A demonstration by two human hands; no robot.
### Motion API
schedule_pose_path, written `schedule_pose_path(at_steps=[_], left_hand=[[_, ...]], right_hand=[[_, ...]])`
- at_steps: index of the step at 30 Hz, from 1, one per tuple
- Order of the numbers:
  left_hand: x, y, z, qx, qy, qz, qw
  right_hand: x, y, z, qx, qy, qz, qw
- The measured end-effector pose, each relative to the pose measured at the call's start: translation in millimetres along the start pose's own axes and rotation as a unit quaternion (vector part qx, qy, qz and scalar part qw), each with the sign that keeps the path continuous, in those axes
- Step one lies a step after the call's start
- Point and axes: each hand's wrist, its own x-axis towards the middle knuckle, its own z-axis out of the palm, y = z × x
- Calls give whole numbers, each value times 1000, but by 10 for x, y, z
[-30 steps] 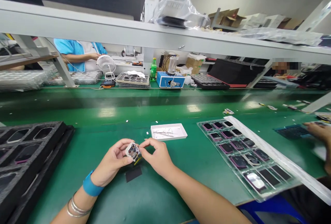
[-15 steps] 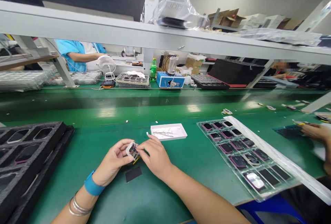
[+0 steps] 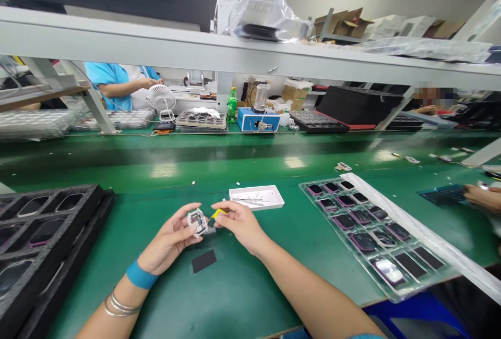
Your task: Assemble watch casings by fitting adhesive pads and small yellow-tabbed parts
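My left hand [image 3: 172,235], with a blue band at the wrist, is closed around a small white watch case [image 3: 197,222] whose inner parts show on its open face. Just right of it, my right hand [image 3: 243,225] pinches a small yellow piece [image 3: 218,214] between thumb and fingers. A dark strand seems to run from that piece toward the case; whether it joins there I cannot tell. On the green bench below both hands lies a black rectangular sheet [image 3: 204,261]. Behind my right hand, a shallow white box [image 3: 277,203] holds tweezers and tiny bits.
At the right, a clear plastic tray [image 3: 340,240] carries several watch screens, beside a long white strip [image 3: 422,234]. A black foam tray [image 3: 88,234] with watch parts sits at the left. Another person's hand [image 3: 483,198] works at the far right. A shelf beam [image 3: 176,47] crosses above.
My right hand has drawn back a little from the case, and the yellow piece now shows raised in its fingers. The left hand has turned the case so its inside faces me more.
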Motion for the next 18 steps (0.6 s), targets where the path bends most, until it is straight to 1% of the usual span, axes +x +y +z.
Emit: schedule_pose_path(at_steps=[2, 5, 7, 10, 12, 14, 16, 18], left_hand=[[-2, -17, 27, 17, -35, -45, 998], [11, -62, 54, 34, -62, -90, 993], [38, -94, 60, 41, -55, -98, 993], [92, -144, 76, 38, -37, -86, 995], [121, -186, 104, 31, -20, -74, 997], [151, -231, 134, 26, 6, -61, 998], [193, -265, 146, 20, 28, -57, 998], [243, -271, 126, 7, 50, -56, 997]], right_hand=[[-37, -33, 7, -80, -11, -73, 994], [-99, -55, 47, -230, -17, -146, 962], [-115, -47, 71, -306, -6, -181, 935], [-99, 3, 79, -365, 3, -220, 905], [-84, 55, 68, -387, 5, -231, 893], [-67, 116, 38, -404, 10, -227, 886], [-30, 179, -18, -417, 16, -208, 885], [40, 245, -101, -416, 23, -184, 890]])
